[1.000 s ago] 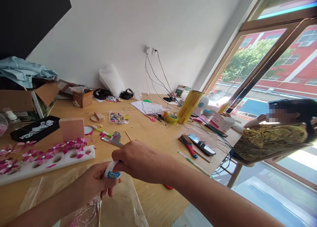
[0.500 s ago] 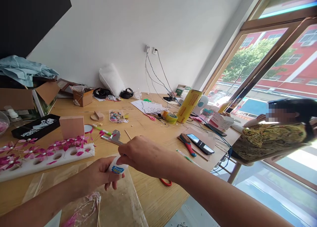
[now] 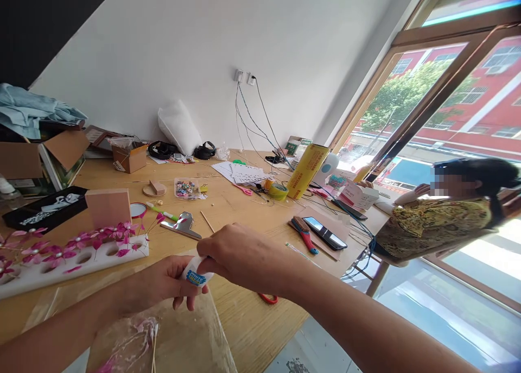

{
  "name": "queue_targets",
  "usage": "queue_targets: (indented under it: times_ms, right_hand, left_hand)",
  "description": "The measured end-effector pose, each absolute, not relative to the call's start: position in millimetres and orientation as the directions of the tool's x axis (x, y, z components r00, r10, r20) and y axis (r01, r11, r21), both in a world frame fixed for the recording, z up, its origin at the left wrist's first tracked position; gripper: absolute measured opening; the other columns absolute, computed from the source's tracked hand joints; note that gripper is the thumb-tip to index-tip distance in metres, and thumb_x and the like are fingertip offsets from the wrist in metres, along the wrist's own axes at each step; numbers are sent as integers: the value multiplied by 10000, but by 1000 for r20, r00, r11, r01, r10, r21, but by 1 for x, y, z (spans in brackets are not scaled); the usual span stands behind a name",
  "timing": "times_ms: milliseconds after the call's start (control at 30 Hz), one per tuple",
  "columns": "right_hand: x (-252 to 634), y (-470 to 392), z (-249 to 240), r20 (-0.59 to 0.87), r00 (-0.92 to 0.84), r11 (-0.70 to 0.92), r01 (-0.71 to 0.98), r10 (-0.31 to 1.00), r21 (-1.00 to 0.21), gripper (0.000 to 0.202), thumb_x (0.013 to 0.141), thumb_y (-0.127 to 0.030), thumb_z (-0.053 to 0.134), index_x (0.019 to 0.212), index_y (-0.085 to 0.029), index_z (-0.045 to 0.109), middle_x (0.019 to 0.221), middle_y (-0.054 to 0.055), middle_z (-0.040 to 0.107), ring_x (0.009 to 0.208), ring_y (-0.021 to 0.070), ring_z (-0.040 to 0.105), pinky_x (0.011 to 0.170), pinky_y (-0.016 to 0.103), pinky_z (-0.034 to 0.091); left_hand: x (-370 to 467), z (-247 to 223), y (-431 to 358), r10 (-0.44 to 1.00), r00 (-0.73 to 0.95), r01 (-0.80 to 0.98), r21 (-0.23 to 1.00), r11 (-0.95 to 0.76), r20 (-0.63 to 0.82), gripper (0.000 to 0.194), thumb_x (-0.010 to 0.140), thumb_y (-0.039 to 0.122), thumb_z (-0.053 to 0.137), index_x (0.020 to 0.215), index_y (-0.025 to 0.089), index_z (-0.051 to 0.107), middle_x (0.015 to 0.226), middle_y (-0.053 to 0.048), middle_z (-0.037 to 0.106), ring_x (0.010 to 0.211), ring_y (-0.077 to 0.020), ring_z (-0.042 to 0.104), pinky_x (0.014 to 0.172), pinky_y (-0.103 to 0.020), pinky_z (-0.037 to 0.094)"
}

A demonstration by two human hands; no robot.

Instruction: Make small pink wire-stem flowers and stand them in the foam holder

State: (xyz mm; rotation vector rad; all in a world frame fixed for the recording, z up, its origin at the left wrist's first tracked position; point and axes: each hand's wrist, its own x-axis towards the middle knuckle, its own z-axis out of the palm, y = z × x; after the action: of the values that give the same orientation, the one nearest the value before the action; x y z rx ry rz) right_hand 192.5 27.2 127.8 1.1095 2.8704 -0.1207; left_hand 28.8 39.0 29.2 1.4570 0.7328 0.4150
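Note:
A small white glue bottle [image 3: 197,276] with a blue "WHITE" label is held between my hands, above a clear plastic sheet [image 3: 195,329]. My left hand [image 3: 173,280] is closed around its body from the left. From above, my right hand [image 3: 222,253] has its fingers closed on the bottle's top end, which they mostly hide. On the sheet below lie pink petals [image 3: 106,364], whitish smears and thin sticks [image 3: 154,346]. Left of my hands, pink flowers [image 3: 57,255] on wires stand in a white foam block [image 3: 85,258] with round holes.
A metal clip [image 3: 182,226], wooden block [image 3: 108,209] and black tray [image 3: 44,213] lie beyond the foam block. Right of my arm are a red-handled brush [image 3: 304,234] and a phone [image 3: 324,233]. Red scissor handles [image 3: 268,298] lie under my right forearm. A person [image 3: 443,210] sits at the right.
The view has turned slightly, so the table's things sit a little further left. Both hands keep their hold on the glue bottle, with hardly any visible shift.

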Motion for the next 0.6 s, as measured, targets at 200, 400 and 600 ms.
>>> queue_targets:
  times_ms: [200,400,600]
  right_hand:
    - [213,34,136,174,-857,834,392,484,-389,174,812,-18,496,800,-155,603,842,24,613,746,94,551,667,209,420]
    - [237,76,112,233,-604,539,392,762,-746,172,746,-174,617,917,-169,623,824,2,643,746,106,580,690,240,457]
    - [276,149,29,93,-159,177,681,983,-710,90,804,-130,557,885,-107,588,691,-1,605,633,110,590,604,239,481]
  left_hand:
    - [22,29,46,585,781,171,976,138,-220,108,742,244,586,814,177,632,670,19,612,570,-96,529,524,-199,363]
    - [21,22,48,671,718,103,981,163,-187,129,740,210,596,862,172,616,821,9,624,660,-100,553,511,-174,354]
    - [25,6,60,783,602,64,987,147,-156,229,732,338,637,898,183,605,809,6,611,766,-143,544,602,-209,403]
